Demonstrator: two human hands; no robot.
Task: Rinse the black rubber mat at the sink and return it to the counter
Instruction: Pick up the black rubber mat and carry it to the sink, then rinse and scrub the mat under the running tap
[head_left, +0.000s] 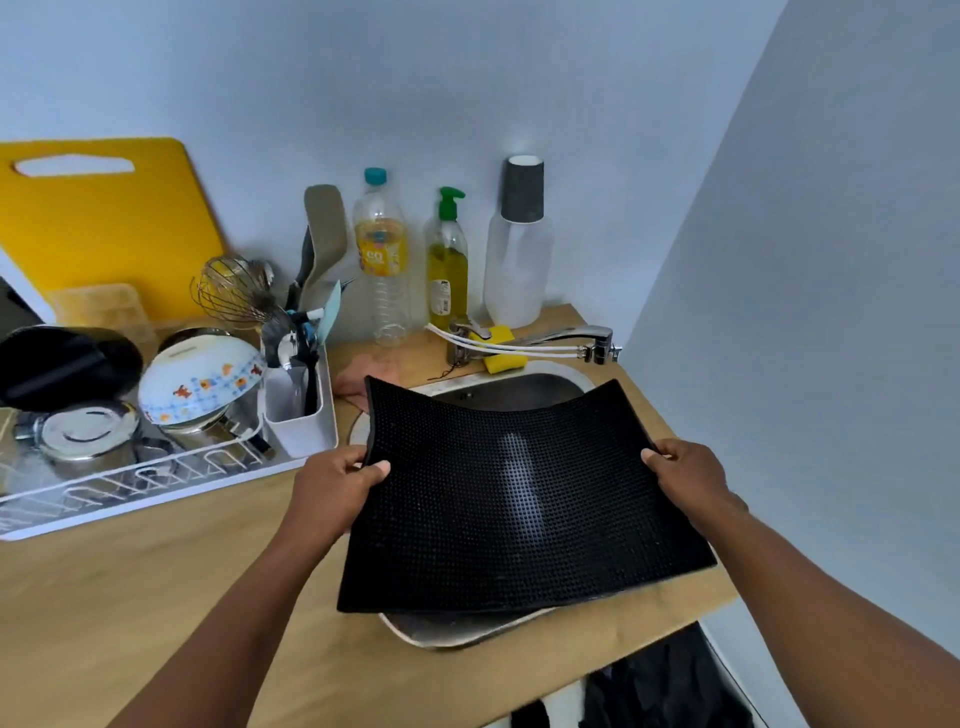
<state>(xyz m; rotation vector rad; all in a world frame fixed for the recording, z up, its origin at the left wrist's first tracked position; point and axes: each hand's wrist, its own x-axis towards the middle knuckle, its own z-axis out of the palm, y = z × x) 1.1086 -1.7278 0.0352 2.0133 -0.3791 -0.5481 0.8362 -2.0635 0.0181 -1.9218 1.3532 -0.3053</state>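
Both hands grasp the black rubber mat (519, 499) by its side edges. The left hand (332, 483) pinches the left edge, thumb on the studded top face and fingers curled underneath. The right hand (685, 475) holds the right edge the same way, thumb on top at the rim. Neither hand is free.

The mat hangs between the two grips at centre frame, sagging slightly in the middle, its top face toward the camera. It is clear of the counter (156, 597) and covers most of the sink (452, 631). Only the near rim of the basin shows below the mat's near edge, and a strip of the basin shows above its far edge.

The relation that governs the next move: the grips sit on the far half of the mat, one at either side, so the sheet runs from the hands both toward the camera and away toward the faucet (566, 338). The spout lies beyond the far edge, in the centre-right of the frame. The right hand is the nearer to it. No water is seen running.

Judgement: the rinse is not yet begun. The mat needs to go forward and under the spout, and one hand must release to work the tap.

Further back, a yellow sponge (501, 348) lies beside the faucet base.
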